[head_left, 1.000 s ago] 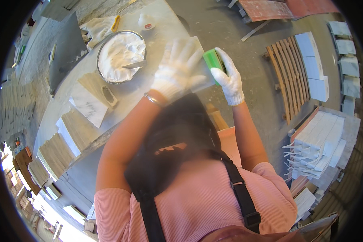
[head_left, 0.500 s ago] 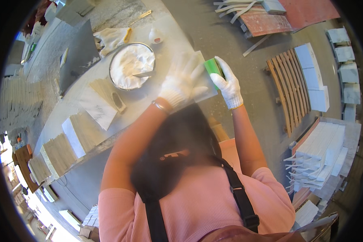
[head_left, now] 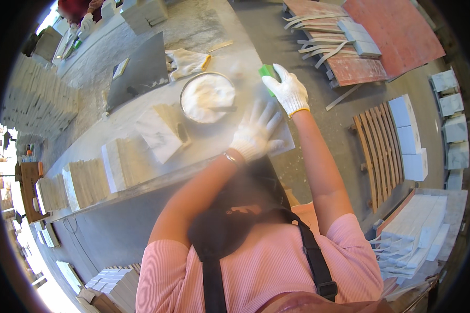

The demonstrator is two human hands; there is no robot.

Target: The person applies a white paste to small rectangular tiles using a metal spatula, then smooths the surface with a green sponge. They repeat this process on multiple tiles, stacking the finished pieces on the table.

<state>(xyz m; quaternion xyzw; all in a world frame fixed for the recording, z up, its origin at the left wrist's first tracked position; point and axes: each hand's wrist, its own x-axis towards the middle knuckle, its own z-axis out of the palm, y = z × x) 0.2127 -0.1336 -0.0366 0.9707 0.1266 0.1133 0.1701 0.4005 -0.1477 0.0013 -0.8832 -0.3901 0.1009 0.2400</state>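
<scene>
My left hand, in a white knitted glove, is slightly blurred, with its fingers spread flat over a pale tile at the table's corner. My right hand, gloved the same way, grips a green block at the right edge of the table, beyond the tile. What the block is made of I cannot tell. Left of my left hand stands a round bowl of white paste, a flat blade lying in it. Beside the bowl, a marbled tile leans with other tiles.
Stacked tiles line the table's near edge at left. A dark slab and a loose glove lie farther back. On the floor at right are a slatted wooden pallet, white blocks and a red board with straps.
My right hand has moved away from me with the green block, off the tile's side. My left hand stays spread over the tile. The whole view has shifted.
</scene>
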